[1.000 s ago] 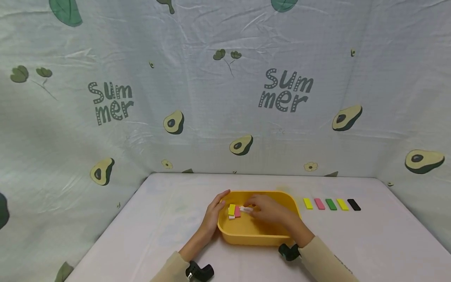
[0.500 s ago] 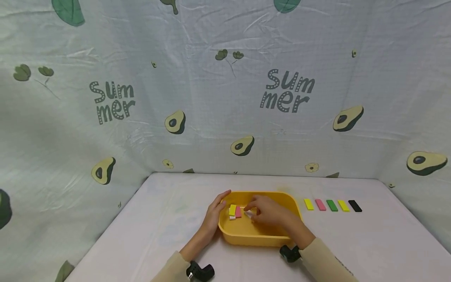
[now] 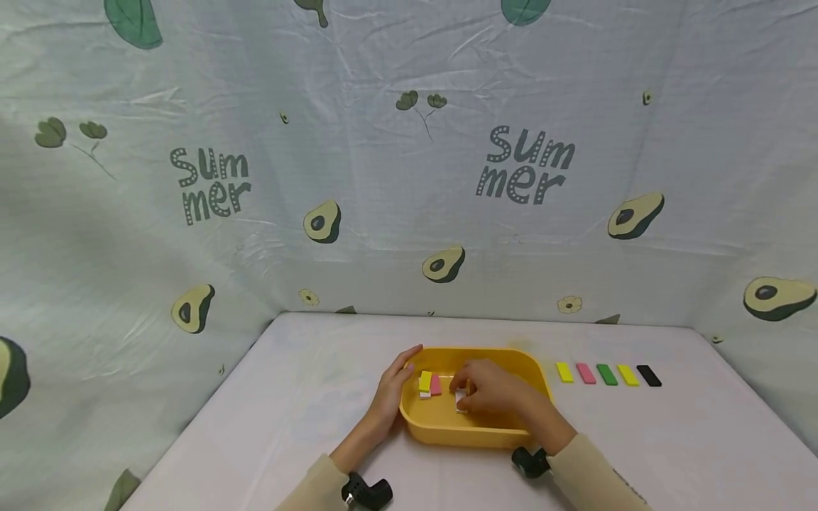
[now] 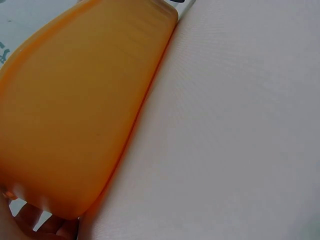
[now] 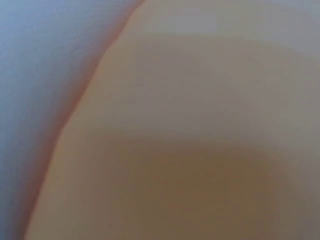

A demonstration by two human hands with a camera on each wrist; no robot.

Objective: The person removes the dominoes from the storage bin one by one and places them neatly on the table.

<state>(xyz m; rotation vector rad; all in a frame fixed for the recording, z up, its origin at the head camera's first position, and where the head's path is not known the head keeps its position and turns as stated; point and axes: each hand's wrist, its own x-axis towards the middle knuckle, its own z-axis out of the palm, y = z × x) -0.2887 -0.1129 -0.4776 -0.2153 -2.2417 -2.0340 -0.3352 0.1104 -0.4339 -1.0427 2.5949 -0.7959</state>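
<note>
In the head view, a yellow plastic tray (image 3: 476,436) stands on the table. My left hand (image 3: 385,395) grips its left wall, thumb at the rim and fingers outside; the left wrist view shows those fingers (image 4: 52,225) against the tray's end. Inside the tray, my right hand (image 3: 491,387) pinches a small white tile (image 3: 460,402), partly hidden by the fingers. At the tray's left end lie a yellow tile (image 3: 424,380), a pink tile (image 3: 436,385) and a white one (image 3: 424,395) partly under the yellow. The right wrist view is a blur, filled by the tray's wall.
Right of the tray, a spaced row of flat tiles lies on the white table (image 3: 307,369): yellow (image 3: 564,372), pink (image 3: 586,373), green (image 3: 607,375), another yellow (image 3: 628,375) and black (image 3: 649,375). A printed cloth (image 3: 383,177) hangs behind the table.
The right hand has turned the white tile from lying sideways to pointing towards me and shifted it slightly right, away from the pink tile. The left hand keeps its hold.
</note>
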